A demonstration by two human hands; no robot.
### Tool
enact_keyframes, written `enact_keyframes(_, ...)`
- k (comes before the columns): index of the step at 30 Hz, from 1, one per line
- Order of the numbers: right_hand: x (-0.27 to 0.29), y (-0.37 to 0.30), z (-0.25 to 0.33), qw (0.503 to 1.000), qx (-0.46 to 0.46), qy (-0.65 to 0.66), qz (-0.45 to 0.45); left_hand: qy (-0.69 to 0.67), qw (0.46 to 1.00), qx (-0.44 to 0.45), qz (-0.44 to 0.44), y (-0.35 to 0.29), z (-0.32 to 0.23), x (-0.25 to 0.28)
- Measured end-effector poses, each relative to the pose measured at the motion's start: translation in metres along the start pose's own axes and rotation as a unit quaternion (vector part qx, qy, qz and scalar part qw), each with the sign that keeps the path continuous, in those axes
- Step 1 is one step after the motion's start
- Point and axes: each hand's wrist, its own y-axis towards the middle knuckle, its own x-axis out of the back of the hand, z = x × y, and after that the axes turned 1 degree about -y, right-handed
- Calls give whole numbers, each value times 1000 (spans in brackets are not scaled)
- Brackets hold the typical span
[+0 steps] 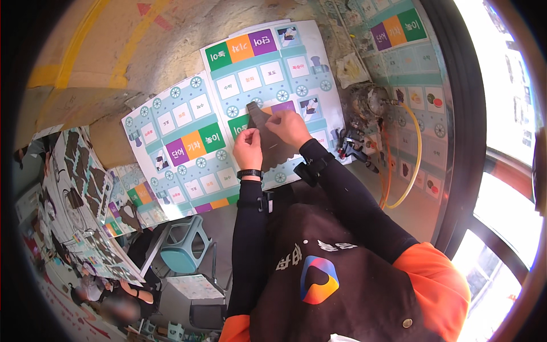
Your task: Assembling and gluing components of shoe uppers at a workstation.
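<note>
A dark brown flat piece, which looks like cloth or thin leather, lies under my hands on a printed sheet. Its top narrows to a strip and its lower edge looks wavy. My left hand is closed in a pinch at the piece's left edge. Just right of it, my right hand pinches the piece near the base of the narrow strip. The fingertips of both hands are close together. Beneath is the white and teal printed sheet, with coloured blocks and small picture cards.
Right of the sheet stand a dirty metal part with a yellow hose and a black clamp-like tool. A teal stool is below left. Dark cut pieces cover a slanted board. Another person sits at lower left.
</note>
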Motion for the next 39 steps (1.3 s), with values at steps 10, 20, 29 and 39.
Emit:
enact_keyframes(10,-13,9,-6,999,-4,-36,3,-39,999,36,7,10,19,-4)
enact_keyframes(20,-19,13,-13,999,-9,-38,11,-61,996,60,3,13,17,-9)
enact_keyframes(29,-24,11,-7,999,-15,-42,-12,-34,998,55,-3,18,18,-8)
enact_keyframes(39,-39,-23,9,981,93,-124,-121,97,987,-117,-47,3,31,-10)
